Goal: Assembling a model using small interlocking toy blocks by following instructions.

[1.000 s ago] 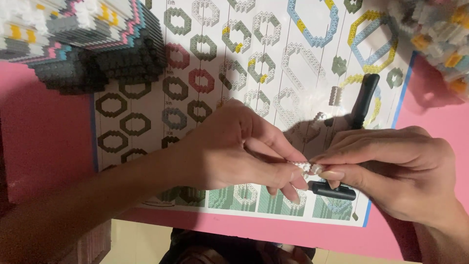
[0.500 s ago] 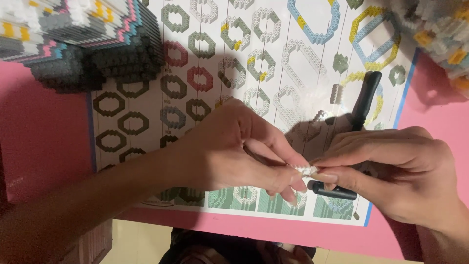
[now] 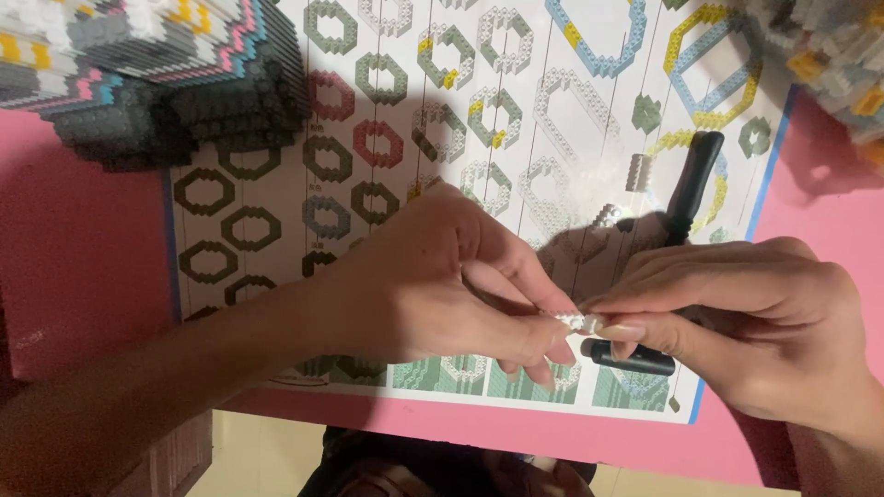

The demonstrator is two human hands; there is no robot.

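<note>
Pink table [image 3: 83, 276], seemingly brick [image 3: 575, 321] between hands.

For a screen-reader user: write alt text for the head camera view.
Two hands, left hand and right hand, pinch a tiny white brick piece between their fingertips above a printed instruction sheet of ring-shaped diagrams on a pink table. A black tool lies on the sheet, and a dark brick model stands upper left.
</note>
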